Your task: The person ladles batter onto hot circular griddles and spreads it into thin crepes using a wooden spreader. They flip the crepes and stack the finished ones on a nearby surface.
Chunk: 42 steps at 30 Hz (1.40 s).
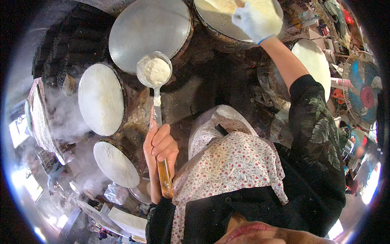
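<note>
My left hand (pixel 163 146) is closed around the amber-brown handle of a metal ladle (pixel 157 90). Thick, pale batter (pixel 156 70) heaps in its bowl, and some is smeared down the neck. The bowl hangs over the near edge of a bare grey round griddle (pixel 150 30). In a white glove, my right hand (pixel 254 23) reaches over a second round griddle (pixel 219 25) at the top right, coated with a yellowish layer of batter (pixel 221 6). The gloved fingers are bent around a small brownish piece at the picture's edge, whose kind I cannot make out.
White rounds lie on griddles at the left (pixel 100 99), lower left (pixel 117 164) and right (pixel 312 61). Steam drifts on the left. A fan (pixel 361 91) with blue blades stands at the far right. A floral apron (pixel 229 162) covers my front.
</note>
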Available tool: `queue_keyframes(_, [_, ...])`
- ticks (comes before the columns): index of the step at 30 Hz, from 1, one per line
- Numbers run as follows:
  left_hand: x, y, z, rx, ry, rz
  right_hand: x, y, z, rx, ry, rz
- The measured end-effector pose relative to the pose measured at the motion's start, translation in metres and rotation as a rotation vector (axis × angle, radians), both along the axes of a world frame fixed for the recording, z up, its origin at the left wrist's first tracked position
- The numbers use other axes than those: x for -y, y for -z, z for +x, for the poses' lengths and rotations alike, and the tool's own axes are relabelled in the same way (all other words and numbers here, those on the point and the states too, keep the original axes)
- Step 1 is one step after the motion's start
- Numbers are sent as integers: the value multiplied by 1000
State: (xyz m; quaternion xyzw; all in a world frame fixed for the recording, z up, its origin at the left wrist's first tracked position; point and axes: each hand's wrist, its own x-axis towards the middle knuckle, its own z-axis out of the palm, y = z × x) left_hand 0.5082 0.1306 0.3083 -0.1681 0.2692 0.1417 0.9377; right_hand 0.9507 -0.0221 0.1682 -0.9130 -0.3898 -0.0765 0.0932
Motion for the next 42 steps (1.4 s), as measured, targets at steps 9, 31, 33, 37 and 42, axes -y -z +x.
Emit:
queue_keyframes(9, [-2, 1, 3, 50, 5, -21, -1, 23, -45, 26, 76, -144])
queue_keyframes(31, [0, 16, -1, 153, -2, -17, 75, -190, -29, 450, 139, 500])
queue_keyframes(33, [-6, 24, -5, 174, 23, 23, 98, -205, -69, 262, 294, 480])
queue_keyframes(37, [-20, 41, -17, 155, 122, 78, 148, -224, -114, 232, 208, 460])
queue_keyframes(42, [-22, 42, -34, 196, 251, 52, 184, -221, -127, -311, 235, 381])
